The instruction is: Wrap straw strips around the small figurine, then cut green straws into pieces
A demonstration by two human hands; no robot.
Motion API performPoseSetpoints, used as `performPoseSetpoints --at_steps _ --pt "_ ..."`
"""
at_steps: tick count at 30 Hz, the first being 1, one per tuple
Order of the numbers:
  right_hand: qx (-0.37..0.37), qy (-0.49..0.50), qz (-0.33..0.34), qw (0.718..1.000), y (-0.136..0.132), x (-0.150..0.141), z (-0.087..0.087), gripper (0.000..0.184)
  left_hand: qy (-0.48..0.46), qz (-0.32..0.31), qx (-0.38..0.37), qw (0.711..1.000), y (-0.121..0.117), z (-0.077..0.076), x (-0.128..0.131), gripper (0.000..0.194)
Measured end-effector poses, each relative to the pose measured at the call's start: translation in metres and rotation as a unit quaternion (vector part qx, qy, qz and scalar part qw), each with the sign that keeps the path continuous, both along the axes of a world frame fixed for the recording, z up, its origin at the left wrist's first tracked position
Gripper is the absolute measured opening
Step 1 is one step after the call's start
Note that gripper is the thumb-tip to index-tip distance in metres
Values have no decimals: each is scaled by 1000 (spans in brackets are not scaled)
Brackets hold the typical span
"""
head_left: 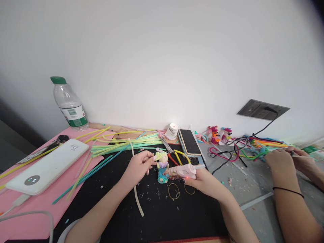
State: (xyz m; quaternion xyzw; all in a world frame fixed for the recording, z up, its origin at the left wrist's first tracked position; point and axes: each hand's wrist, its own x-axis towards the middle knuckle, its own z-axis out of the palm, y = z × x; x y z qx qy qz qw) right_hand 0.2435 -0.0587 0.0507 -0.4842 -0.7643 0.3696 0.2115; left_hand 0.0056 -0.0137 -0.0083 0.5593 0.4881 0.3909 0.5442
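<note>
A small pipe-cleaner doll (162,171) with a teal body, a lilac collar and a pale yellow top is upright on the black mat (118,209). The fingers of my left hand (140,167) are pinched at the doll's yellow top; the exact grip is partly hidden. My right hand (205,182) is wrapped round a pale pink hot glue gun (186,171), its small red light lit and a clear glue stick (199,166) at its back. The gun's nose points at the doll's body, but I cannot tell if they touch.
Behind are pliers (165,143), a phone (189,141), a white cup (172,131) and green pipe cleaners (126,146). Left, a power bank (48,167) and a bottle (71,108). Wire rings (173,191) lie nearby. A co-worker's hands (280,162) work at right.
</note>
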Motion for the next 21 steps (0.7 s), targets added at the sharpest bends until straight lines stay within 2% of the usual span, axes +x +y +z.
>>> performPoseSetpoints --at_steps 5,15,21 --pt "-57 18 26 998 0 1 2 33 -1 3 4 1000 0 0 0 27" --pt "-48 -21 16 999 -2 0 12 34 -1 -4 1 1000 0 -2 0 26" --pt "-28 -70 -11 997 -4 6 12 28 -4 -4 -1 1000 0 -2 0 27"
